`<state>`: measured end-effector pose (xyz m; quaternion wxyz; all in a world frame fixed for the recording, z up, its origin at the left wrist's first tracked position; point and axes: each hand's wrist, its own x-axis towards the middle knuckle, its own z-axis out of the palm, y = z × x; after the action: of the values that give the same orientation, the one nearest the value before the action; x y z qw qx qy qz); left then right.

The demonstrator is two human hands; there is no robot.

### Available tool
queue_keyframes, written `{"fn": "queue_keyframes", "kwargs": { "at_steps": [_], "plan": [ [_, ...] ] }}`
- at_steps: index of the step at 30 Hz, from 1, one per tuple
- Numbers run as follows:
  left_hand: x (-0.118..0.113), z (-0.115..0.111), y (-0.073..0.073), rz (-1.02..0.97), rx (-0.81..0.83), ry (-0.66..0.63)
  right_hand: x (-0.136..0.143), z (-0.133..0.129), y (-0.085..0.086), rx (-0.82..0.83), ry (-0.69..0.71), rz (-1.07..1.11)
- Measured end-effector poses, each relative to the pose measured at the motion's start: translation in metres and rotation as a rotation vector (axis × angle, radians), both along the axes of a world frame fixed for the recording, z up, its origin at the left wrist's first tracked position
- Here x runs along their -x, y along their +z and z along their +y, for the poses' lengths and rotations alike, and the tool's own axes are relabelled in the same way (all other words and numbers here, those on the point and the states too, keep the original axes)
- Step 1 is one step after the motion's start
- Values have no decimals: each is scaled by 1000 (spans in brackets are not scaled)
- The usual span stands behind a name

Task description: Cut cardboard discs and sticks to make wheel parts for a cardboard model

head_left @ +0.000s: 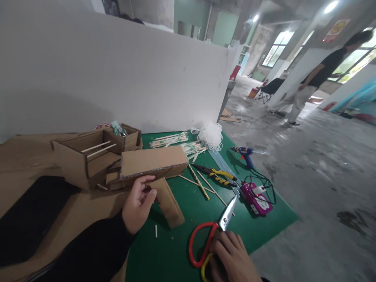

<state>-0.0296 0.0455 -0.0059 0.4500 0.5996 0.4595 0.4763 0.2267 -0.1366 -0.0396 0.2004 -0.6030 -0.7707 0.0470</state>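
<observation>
My left hand (139, 205) pinches the upper end of a folded cardboard strip (169, 205), thumb on one side; its lower end is slightly blurred. Just behind the strip lies a long cardboard box (154, 159), joined to a larger cardboard structure (73, 156) with two thin sticks across it. At the front of the green table, my right hand (230, 254) curls over the handles of red-handled scissors (225, 219), whose blades point away. A curved yellow part (205, 270) shows beside that hand, mostly hidden. A short white stick (156, 231) lies between both hands.
Yellow-black pliers (219, 176), a pencil (199, 183) and thin wooden sticks lie mid-table. A blue glue gun (245, 153), a purple power strip (256, 199) with black cable, and white string (210, 136) are farther right and back. A person (320, 74) stands beyond.
</observation>
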Motion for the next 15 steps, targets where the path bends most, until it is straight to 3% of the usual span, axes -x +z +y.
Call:
{"fn": "queue_keyframes", "kwargs": {
  "at_steps": [5, 11, 15],
  "plan": [
    [4, 3, -6, 140, -183, 73, -11, -6, 2, 11, -16, -30],
    [4, 1, 2, 255, -223, -58, -34, -20, 7, -63, -128, -210],
    [1, -4, 1, 314, -240, -69, -40, -26, 19, 53, -264, -325]
  ]
}}
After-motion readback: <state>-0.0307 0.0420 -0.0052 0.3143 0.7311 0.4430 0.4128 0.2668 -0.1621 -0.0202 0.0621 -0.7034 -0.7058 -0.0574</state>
